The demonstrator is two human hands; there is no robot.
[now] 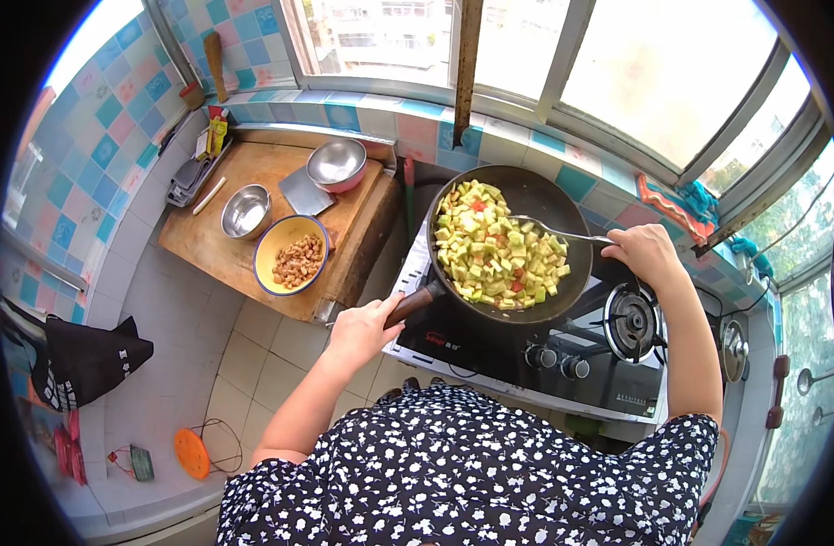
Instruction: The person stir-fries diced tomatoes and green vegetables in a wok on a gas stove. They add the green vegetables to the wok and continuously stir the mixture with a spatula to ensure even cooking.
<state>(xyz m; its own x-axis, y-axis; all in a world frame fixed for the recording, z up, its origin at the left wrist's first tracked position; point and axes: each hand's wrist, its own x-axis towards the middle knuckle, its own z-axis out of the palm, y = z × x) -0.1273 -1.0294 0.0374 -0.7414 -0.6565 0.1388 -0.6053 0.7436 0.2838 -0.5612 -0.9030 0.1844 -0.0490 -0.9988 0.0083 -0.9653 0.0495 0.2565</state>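
Note:
A dark frying pan point(562, 196) sits on the left side of the black gas stove, filled with diced pale green vegetable pieces point(494, 241) and a few red bits. My left hand point(360, 332) is closed around the pan's brown handle point(412, 306). My right hand point(649, 250) grips the end of a metal spatula point(576, 237), whose head is partly buried in the vegetables. On the wooden board to the left stands a yellow bowl with a blue rim point(264, 264), holding browned pieces of food point(298, 262).
Two metal bowls point(337, 164) point(247, 212) and a cleaver point(305, 193) lie on the wooden board point(194, 241). The bare burner point(631, 321) is right of the pan, with a lidded pot point(733, 350) beyond the stove point(490, 350). Tiled walls and windows enclose the far side.

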